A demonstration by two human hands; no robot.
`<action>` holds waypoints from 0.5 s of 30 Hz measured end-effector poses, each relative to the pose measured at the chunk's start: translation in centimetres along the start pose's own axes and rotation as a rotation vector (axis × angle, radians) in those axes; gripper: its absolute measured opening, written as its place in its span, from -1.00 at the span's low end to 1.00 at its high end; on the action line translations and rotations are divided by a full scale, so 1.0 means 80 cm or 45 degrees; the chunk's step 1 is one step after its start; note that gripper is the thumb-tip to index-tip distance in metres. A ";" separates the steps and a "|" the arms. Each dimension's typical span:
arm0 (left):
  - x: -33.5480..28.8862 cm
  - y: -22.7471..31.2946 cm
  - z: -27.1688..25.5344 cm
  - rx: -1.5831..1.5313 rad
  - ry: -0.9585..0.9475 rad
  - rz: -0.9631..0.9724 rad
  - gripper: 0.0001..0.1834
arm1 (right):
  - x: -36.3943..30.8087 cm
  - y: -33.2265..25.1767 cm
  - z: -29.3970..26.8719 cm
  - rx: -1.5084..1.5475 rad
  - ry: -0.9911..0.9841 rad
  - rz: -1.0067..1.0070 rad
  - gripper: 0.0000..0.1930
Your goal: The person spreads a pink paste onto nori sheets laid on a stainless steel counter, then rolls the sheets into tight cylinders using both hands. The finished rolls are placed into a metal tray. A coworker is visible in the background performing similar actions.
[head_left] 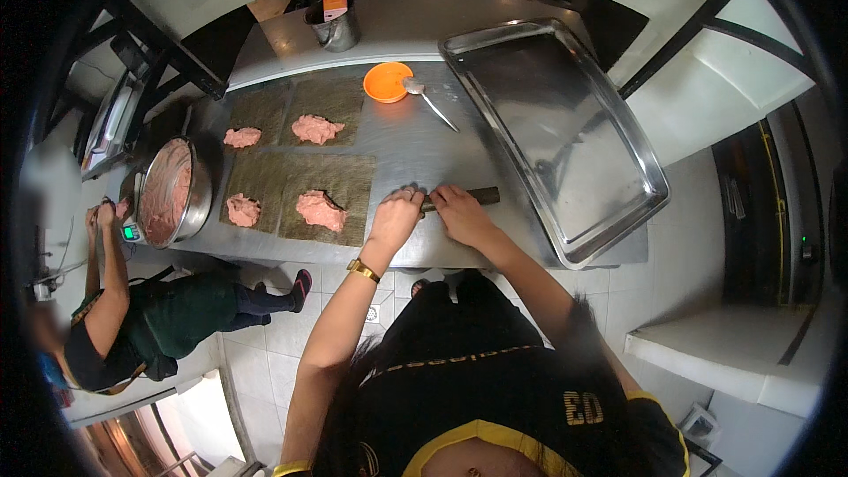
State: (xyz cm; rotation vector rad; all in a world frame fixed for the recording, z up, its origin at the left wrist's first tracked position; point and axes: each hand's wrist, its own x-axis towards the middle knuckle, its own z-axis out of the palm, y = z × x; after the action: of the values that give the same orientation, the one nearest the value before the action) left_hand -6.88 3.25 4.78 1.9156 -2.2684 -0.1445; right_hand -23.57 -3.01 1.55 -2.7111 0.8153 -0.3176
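A dark seaweed roll [486, 196] lies crosswise on the steel table, its right end sticking out past my fingers. My left hand [399, 214], with a gold watch on the wrist, is closed over its left part. Close beside it, my right hand [461, 215] has its fingers curled on the roll's middle. Left of my hands several flat seaweed sheets are spread, each with a lump of pink paste. The nearest sheet [355, 177] carries one such lump [320, 210]. What lies inside the roll is hidden.
A large steel tray [579, 252] stands at the right. Behind my hands are an orange bowl [386, 82] and a spoon [435, 108]. A metal pail [336, 33] stands at the back. At the left, a co-worker [168, 322] handles pink paste beside a steel bowl [201, 190] and a scale [132, 233].
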 end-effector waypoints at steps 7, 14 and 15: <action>-0.008 -0.016 0.013 -0.040 0.000 -0.020 -0.64 | -0.005 0.008 0.001 -0.050 0.053 -0.045 -0.68; -0.007 -0.012 -0.015 -0.069 -0.196 -0.118 -0.64 | -0.042 0.040 -0.002 -0.079 0.174 0.114 -0.74; -0.004 -0.012 -0.015 -0.072 -0.205 -0.126 -0.64 | -0.044 0.043 -0.007 -0.110 0.192 0.128 -0.73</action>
State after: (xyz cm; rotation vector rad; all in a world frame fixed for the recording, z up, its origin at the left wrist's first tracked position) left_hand -5.67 3.46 5.79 2.0555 -2.2394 -0.3845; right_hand -28.32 -3.84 0.45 -2.7395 1.0253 -0.4794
